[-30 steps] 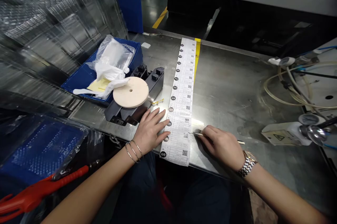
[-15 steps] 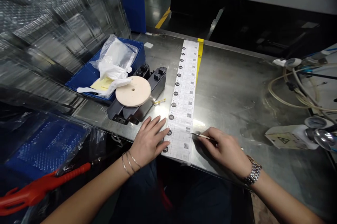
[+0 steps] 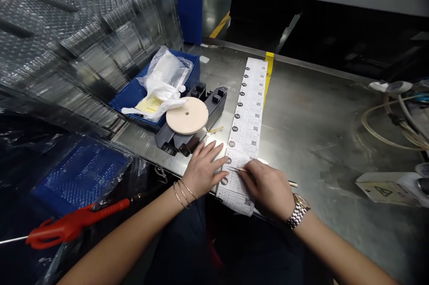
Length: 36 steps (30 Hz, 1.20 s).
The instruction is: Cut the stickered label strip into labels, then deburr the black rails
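A long strip of printed white labels (image 3: 246, 137), with black round marks and square codes, runs away from me along the metal table. Its near end hangs over the front edge, bent. My left hand (image 3: 205, 169) lies flat with fingers spread, its fingertips on the strip's left border. A slim pen-like tool (image 3: 293, 184) with a thin pointed tip is pinched in my right hand (image 3: 271, 187). Its tip is over the strip, near the left hand's fingers; whether it touches the paper I cannot tell. The right hand covers part of the labels.
Left of the strip, a round wooden disc (image 3: 187, 115) rests on a dark plastic part (image 3: 214, 113). Behind stands a blue bin (image 3: 134, 95) with plastic bags. A red-handled tool (image 3: 73, 227) is at lower left. Tubing (image 3: 385, 128) and a white bottle (image 3: 385, 189) are at right.
My right hand has moved left over the strip, carrying the tool's tip across towards my left hand. The strip's near end now bends down over the edge. The whole view has shifted.
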Tool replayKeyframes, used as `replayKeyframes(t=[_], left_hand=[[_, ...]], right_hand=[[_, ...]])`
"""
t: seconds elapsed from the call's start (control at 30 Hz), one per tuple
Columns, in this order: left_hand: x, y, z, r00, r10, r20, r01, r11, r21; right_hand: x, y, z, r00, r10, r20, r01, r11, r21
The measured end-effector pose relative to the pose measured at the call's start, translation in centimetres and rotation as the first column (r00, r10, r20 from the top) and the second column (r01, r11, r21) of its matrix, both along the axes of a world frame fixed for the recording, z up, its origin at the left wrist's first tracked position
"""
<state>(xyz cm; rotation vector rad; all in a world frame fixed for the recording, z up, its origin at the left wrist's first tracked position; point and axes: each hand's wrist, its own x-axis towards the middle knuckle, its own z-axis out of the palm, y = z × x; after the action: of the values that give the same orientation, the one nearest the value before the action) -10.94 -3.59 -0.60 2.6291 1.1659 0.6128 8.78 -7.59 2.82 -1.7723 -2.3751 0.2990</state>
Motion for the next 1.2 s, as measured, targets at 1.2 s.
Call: replayKeyframes(t=[1.2], left_hand=[[-0.2, 0.1, 0.0, 1.000, -0.026, 0.014, 0.025, 0.999, 0.027]], right_hand=[[6.2, -2.4, -0.2, 0.993, 0.046, 0.108, -0.050, 0.998, 0.042]])
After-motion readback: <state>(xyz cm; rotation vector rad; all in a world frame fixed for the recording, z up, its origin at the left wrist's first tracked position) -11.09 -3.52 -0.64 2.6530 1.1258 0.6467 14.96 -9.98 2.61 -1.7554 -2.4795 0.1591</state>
